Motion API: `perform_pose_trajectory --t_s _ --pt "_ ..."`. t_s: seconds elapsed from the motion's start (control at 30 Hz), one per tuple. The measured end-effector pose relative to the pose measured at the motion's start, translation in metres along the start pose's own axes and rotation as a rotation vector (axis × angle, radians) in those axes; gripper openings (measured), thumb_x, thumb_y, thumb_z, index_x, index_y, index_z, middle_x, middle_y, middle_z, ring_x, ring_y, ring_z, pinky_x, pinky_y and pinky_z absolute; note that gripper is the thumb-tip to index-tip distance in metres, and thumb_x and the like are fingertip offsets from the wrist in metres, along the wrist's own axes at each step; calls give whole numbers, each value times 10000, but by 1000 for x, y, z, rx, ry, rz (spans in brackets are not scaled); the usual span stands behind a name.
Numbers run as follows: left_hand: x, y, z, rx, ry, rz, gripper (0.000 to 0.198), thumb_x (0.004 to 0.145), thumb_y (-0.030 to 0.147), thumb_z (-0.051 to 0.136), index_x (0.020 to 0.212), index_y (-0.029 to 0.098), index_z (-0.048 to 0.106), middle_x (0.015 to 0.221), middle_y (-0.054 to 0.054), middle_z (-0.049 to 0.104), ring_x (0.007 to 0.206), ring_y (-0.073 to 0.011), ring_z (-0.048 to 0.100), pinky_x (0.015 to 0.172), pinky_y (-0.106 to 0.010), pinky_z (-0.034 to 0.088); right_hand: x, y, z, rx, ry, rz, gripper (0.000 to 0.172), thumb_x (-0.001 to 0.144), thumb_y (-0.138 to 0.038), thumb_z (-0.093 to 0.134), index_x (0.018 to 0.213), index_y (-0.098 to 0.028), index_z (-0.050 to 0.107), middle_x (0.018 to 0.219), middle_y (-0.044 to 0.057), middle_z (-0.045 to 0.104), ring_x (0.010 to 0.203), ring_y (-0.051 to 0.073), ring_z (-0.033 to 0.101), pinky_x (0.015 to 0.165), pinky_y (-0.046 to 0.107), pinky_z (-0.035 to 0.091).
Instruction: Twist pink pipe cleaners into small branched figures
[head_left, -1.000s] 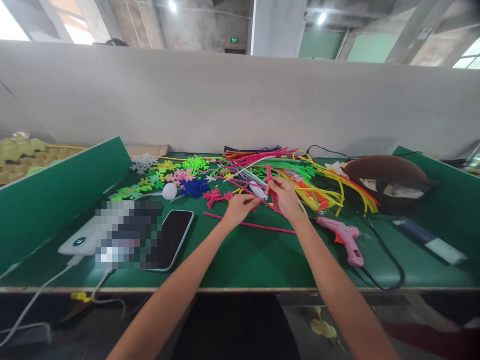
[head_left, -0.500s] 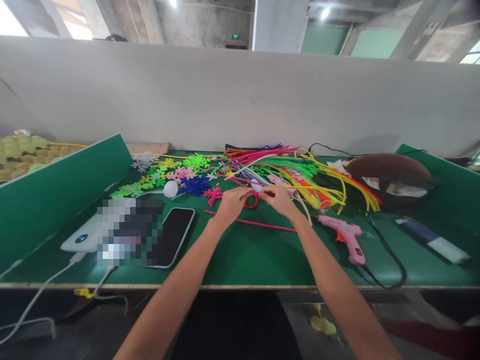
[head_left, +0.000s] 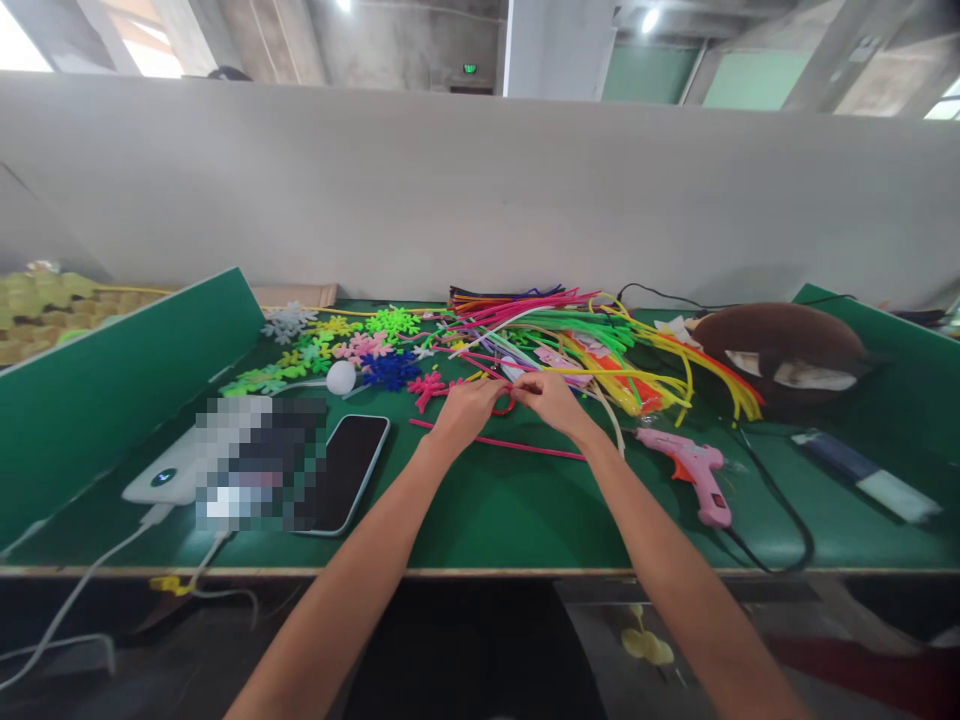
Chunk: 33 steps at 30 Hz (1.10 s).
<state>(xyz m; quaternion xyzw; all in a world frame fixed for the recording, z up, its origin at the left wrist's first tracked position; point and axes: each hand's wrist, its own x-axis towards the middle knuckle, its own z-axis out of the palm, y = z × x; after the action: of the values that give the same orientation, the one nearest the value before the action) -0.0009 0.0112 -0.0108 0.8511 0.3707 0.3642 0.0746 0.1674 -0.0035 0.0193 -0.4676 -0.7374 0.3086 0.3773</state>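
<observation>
Over the middle of the green table, my left hand and my right hand almost meet, fingertips pinched. Between them is a small red loop of what looks like pipe cleaner, partly hidden by the fingers. Both hands appear to grip it. On the table just below them lies a straight dark-pink pipe cleaner, its right end against my right wrist. A pink branched pipe-cleaner piece rests left of my left hand. Behind the hands spreads a pile of loose coloured pipe cleaners.
A pink glue gun with a black cord lies to the right, near a dark blue and white packet and a brown rounded object. Left are a phone, a white power bank, a white ball and snowflake shapes.
Both hands have drawn slightly closer over the red loop, which now shows less between the fingers. Other things on the table stay where they were.
</observation>
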Motion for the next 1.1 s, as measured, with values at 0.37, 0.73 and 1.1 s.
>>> perform_pose_trajectory --t_s 0.37,0.73,1.1 --pt "5 11 -2 -151 124 -194 191 826 228 515 911 183 680 893 -76 704 841 -184 645 787 -288 483 2 4 3 -36 39 -42 181 762 -247 517 630 -157 601 553 -4 538 526 112 434 541 249 305" --pt "12 10 -4 -779 25 -536 158 706 235 623 799 118 676 685 -38 679 616 -137 629 643 -261 516 3 11 7 -209 125 -155 150 787 -175 517 751 -180 663 673 34 639 614 157 533 617 269 362" --pt "12 6 -2 -880 36 -477 244 649 322 692 753 102 673 629 -30 650 575 -119 584 585 -249 471 1 10 11 -166 185 -161 77 757 -156 520 696 -176 562 645 14 620 600 150 555 605 258 381"
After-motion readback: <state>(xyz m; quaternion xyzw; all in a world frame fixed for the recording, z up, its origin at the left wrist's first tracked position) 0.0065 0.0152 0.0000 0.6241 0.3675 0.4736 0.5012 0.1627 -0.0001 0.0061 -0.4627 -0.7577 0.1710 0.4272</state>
